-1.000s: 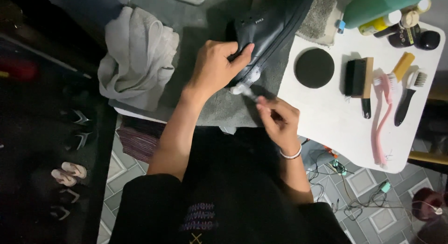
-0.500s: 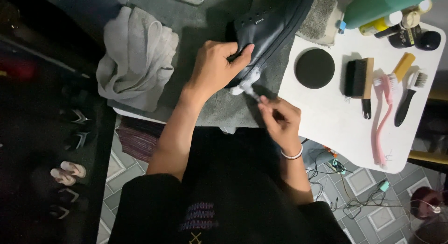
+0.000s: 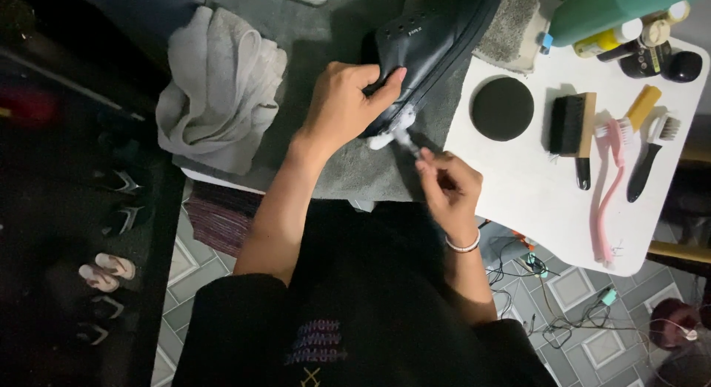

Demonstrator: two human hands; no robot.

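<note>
Dark shoe (image 3: pixel 437 42) lies on grey mat at surface's edge | left hand (image 3: pixel 344 105) clamps its side, placed as a second ago | right hand (image 3: pixel 444 187), nudged slightly lower, pinches small white brush (image 3: pixel 396 131) at foamy sole | green bottle (image 3: pixel 615 5), yellow tube (image 3: pixel 603 40) stand far right.

A dark navy shoe (image 3: pixel 437 39) with white foam at its edge lies on a grey mat (image 3: pixel 326 54), beside a pale grey towel (image 3: pixel 218 87). On the white table (image 3: pixel 548 202): a black round pad (image 3: pixel 502 108), a pink brush (image 3: pixel 613 187) (long-handled), and a green bottle (image 3: pixel 615 5).
</note>
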